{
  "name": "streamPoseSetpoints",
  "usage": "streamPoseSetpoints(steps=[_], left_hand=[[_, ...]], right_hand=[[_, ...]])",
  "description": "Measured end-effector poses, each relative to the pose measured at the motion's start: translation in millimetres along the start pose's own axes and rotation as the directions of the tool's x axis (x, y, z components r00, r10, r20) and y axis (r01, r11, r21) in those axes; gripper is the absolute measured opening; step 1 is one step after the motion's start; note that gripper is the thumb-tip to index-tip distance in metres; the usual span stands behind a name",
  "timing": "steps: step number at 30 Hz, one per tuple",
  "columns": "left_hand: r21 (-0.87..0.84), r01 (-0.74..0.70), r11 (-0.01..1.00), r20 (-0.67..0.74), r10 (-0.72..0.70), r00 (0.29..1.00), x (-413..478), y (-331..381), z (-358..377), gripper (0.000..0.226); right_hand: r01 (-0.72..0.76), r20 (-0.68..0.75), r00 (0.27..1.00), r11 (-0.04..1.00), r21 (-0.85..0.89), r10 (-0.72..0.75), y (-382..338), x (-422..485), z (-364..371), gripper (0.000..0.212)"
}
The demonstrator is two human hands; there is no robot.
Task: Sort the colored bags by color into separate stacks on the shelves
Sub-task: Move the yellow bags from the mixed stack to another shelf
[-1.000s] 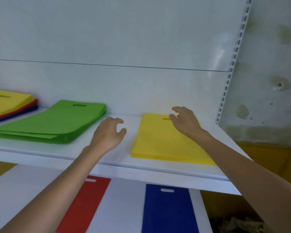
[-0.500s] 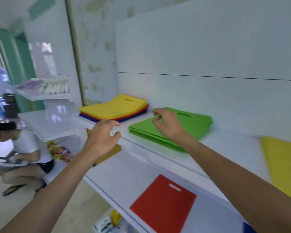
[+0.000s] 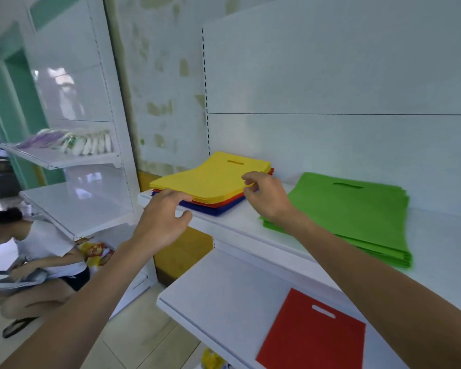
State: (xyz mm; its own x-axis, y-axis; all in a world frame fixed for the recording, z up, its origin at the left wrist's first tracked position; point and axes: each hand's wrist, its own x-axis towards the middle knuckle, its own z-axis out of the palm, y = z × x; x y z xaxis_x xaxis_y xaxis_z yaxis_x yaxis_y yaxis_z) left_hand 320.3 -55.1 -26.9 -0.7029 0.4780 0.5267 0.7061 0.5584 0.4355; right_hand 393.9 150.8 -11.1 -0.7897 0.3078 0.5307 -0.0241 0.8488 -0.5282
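Both bare forearms reach up from the bottom edge towards the upper white metal shelf (image 3: 237,226), the right forearm crossing in front of its lip. Below that shelf juts a lower white shelf (image 3: 218,286), smooth and glossy, and on it lies a flat red rectangular non-woven bag (image 3: 312,334) with a slot handle cut near its top.

At the shelf's front lip the left hand (image 3: 163,222) hangs with its fingers loosely curled and holds nothing. Its fingertips come up to the near corner of the mixed stack, but whether they touch it cannot be told.

Slightly further in over the shelf, the right hand (image 3: 268,199) nips the near right edge of the yellow non-woven bag (image 3: 210,179) between forefinger and thumb.

That bag tops the mixed stack at the shelf's left end. It is matte and slightly bowed, with an oblong handle slot. A thin red bag layer (image 3: 228,201) shows under it, and dark blue bags (image 3: 214,209) lie at the bottom.

Further right on the same shelf, well apart from the mixed stack, sits a tidy stack of green non-woven bags (image 3: 357,211), its near corner hidden by the right wrist.

Behind the shelf rises a plain white back panel (image 3: 330,75).

Left of the shelf and lower, a person in a white top (image 3: 40,251) crouches on the tiled floor. Beyond them, a white side rack (image 3: 64,161) carries a row of pale packets.
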Motion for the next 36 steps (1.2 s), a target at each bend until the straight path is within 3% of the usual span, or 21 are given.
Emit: streamPoseSetpoints(steps=[10,16,24,28,32,36], left_hand=[[-0.039,-0.014,0.999,-0.043,0.012,0.999,75,-59,18,0.027],[-0.066,-0.001,0.998,-0.048,-0.002,0.999,126,-105,22,0.025],[-0.087,-0.119,0.989,0.089,0.126,0.988,211,-153,44,0.025],[-0.065,-0.120,0.991,0.297,0.134,0.945,256,-178,55,0.030],[-0.153,-0.041,0.987,0.379,0.097,0.920,272,-188,73,0.047],[-0.267,0.035,0.963,0.297,0.048,0.954,263,-194,94,0.028]], right_hand=[[0.051,-0.035,0.998,0.997,-0.059,-0.053,3,101,44,0.035],[-0.026,0.003,1.000,0.984,-0.178,0.027,16,136,70,0.040],[-0.260,-0.176,0.960,0.933,-0.247,0.220,41,169,74,0.035],[-0.342,-0.341,0.908,0.902,-0.264,0.244,38,166,78,0.031],[-0.469,-0.433,0.840,0.837,-0.281,0.326,32,153,78,0.031],[-0.654,-0.363,0.757,0.624,-0.428,0.544,30,152,102,0.031]])
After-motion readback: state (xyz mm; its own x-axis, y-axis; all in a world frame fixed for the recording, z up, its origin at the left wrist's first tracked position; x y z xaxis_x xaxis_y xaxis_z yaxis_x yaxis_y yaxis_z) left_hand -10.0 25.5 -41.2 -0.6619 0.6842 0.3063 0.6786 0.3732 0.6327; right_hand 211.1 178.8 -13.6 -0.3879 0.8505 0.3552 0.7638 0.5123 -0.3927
